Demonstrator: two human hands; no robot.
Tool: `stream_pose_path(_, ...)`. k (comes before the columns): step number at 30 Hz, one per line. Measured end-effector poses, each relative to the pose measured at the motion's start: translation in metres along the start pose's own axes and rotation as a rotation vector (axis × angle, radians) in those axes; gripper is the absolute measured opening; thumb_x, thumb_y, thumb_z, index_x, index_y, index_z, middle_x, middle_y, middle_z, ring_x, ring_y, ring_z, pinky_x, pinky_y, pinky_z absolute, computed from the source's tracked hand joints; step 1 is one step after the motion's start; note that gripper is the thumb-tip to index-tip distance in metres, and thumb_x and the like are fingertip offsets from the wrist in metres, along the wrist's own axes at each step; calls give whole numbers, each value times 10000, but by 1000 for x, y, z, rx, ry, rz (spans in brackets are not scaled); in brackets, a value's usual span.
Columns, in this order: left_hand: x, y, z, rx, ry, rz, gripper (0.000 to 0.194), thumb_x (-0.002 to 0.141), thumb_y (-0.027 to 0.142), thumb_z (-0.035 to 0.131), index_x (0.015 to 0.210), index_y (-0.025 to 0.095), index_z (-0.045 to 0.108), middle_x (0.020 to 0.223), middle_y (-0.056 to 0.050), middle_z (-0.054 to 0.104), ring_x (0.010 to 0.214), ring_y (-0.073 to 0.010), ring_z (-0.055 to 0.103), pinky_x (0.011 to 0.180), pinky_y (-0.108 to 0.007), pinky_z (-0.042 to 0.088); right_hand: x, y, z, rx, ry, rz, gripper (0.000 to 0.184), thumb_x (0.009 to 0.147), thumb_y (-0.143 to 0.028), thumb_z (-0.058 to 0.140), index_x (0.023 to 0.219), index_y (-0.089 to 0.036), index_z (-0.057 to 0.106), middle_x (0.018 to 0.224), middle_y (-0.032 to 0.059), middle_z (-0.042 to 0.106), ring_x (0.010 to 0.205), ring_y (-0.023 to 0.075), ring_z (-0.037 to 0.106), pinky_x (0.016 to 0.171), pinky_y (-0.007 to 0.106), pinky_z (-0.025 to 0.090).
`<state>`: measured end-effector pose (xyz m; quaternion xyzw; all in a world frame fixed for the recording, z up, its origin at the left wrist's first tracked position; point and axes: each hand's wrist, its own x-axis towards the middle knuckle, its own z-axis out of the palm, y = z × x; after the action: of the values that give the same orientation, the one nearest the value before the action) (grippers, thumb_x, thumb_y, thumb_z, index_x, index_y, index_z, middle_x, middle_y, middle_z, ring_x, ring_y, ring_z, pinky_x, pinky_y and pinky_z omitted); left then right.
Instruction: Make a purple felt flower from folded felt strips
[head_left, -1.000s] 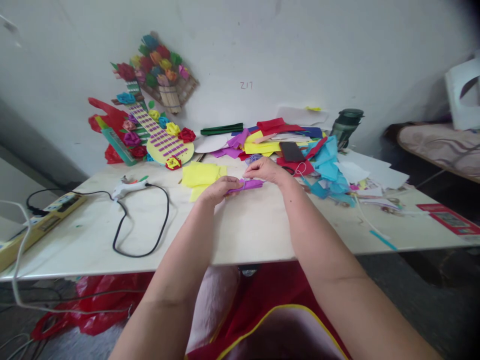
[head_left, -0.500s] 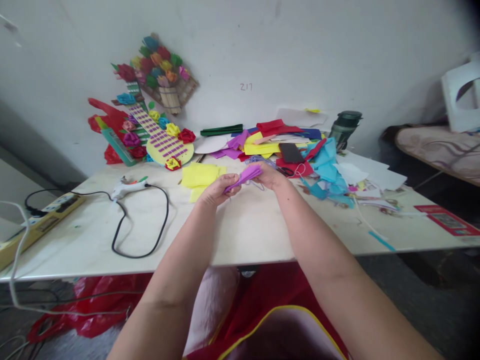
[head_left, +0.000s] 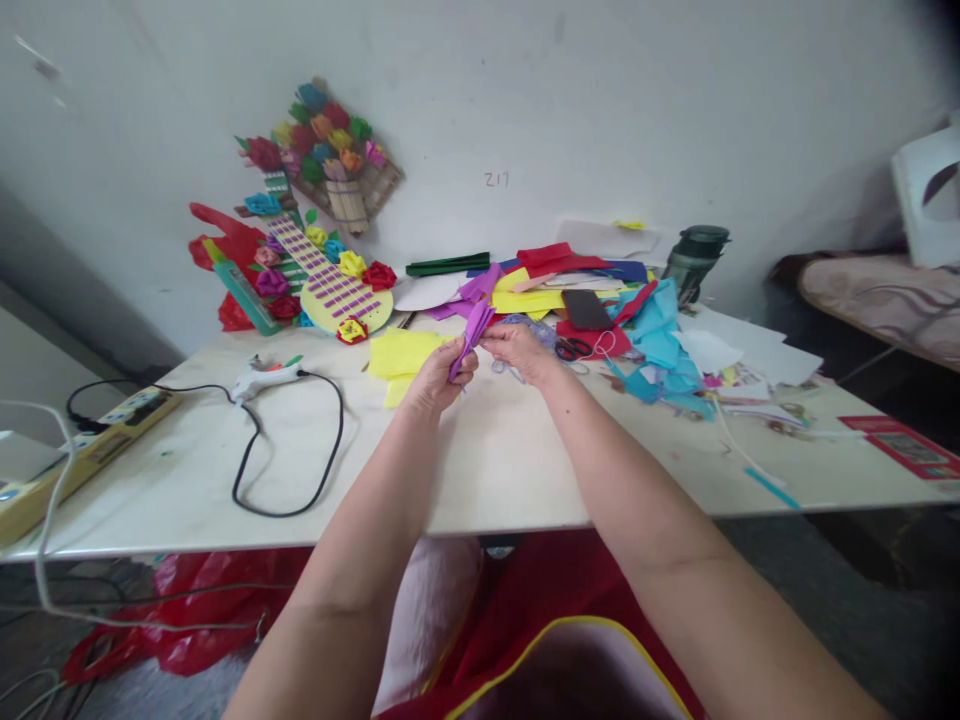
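Observation:
A bunched strip of purple crepe paper [head_left: 477, 324] stands up at a slant from my left hand [head_left: 442, 372], whose fingers are wrapped round its lower part. Beside it, my right hand [head_left: 517, 347] pinches at the paper's right edge with thumb and fingers together. Thin lilac yarn [head_left: 511, 370] trails below the hands, and a tangle of it lies behind my right hand. Yellow crepe paper [head_left: 401, 355] rests flat on the table just left of my left hand. Black scissors [head_left: 574, 348] lie a little to the right of my right hand.
A white glue gun [head_left: 264, 380] with a black cord lies at left by a power strip [head_left: 97, 450]. Behind stand a glue bottle [head_left: 241, 290] and a flower-decorated paper guitar [head_left: 345, 295]. Coloured paper, a phone [head_left: 586, 310] and a dark bottle [head_left: 694, 262] line the back.
The purple paper has turned from lying toward the right to pointing more upward. My right hand has drawn back from over its top to its right side. The view has shifted slightly.

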<state>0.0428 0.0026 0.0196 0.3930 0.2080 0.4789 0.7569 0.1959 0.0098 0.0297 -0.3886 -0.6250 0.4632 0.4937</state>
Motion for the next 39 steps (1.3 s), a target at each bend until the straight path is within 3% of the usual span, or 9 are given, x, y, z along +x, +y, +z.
stream_pose_path(3,0,0,2,-11,41,-10,125,812,215,617,824,138,519,524,56,361,429,-32,325,359,-98,156,2,3,0,-137,9,-72,280,685,-319,592,839,-128,728,565,-47,510,534,68,382,522,202,316)
stream_pose_path(8,1,0,1,-14,47,-19,128,805,199,625,830,142,512,545,40,406,447,-35,355,363,-96,168,9,9,-4,-434,51,-231,232,763,-235,543,825,-155,751,696,0,664,718,137,577,698,237,428)
stream_pose_path(13,5,-3,-3,24,73,22,167,790,220,646,825,138,504,537,36,424,443,-35,353,363,-100,164,9,8,-3,-713,108,-223,245,798,-210,544,912,-179,758,833,36,732,832,177,638,782,265,455)
stream_pose_path(18,8,-7,-2,96,206,88,203,789,237,652,772,145,471,525,35,436,426,-29,334,367,-109,162,6,6,-1,-880,164,-204,261,818,-231,540,970,-213,751,948,53,739,914,192,650,821,277,463)
stream_pose_path(26,9,-7,-2,123,266,121,169,804,216,628,790,144,476,524,30,452,426,-31,349,370,-113,168,3,2,4,-982,153,-169,280,837,-246,520,1007,-234,743,996,45,739,947,203,658,814,287,468)
stream_pose_path(39,9,-5,-3,190,298,176,238,763,279,685,724,141,495,518,31,461,413,-23,325,364,-129,173,4,-1,5,-929,110,-149,266,819,-229,542,983,-221,751,964,35,744,915,184,663,807,272,473)
